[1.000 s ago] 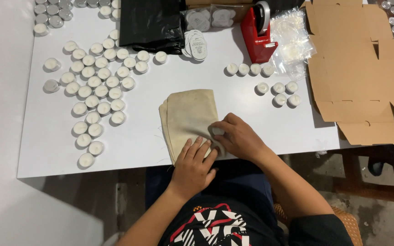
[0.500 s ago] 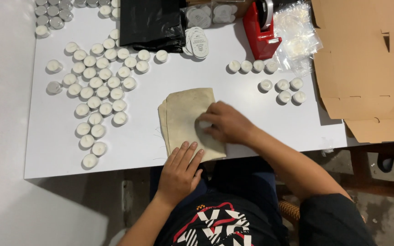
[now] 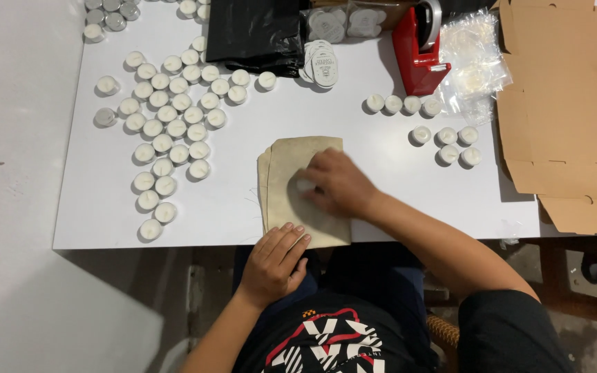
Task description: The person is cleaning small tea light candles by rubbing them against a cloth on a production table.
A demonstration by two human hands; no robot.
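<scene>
Beige cloth pouches (image 3: 291,173) lie stacked at the near edge of the white counter (image 3: 381,200). The right hand (image 3: 336,183) lies on top, fingers curled over a small white object, apparently a tealight. The left hand (image 3: 278,259), fingers loosely together, touches the stack's near edge. Tealights (image 3: 171,131) cluster to the left; a red tape dispenser (image 3: 419,52) stands behind.

Bare table either side of my cloth pouch (image 3: 303,190), so lower middle's easy. Tealights (image 3: 167,124) crowd the upper left, tape dispenser (image 3: 419,52) and flat cardboard (image 3: 568,117) block upper right.
</scene>
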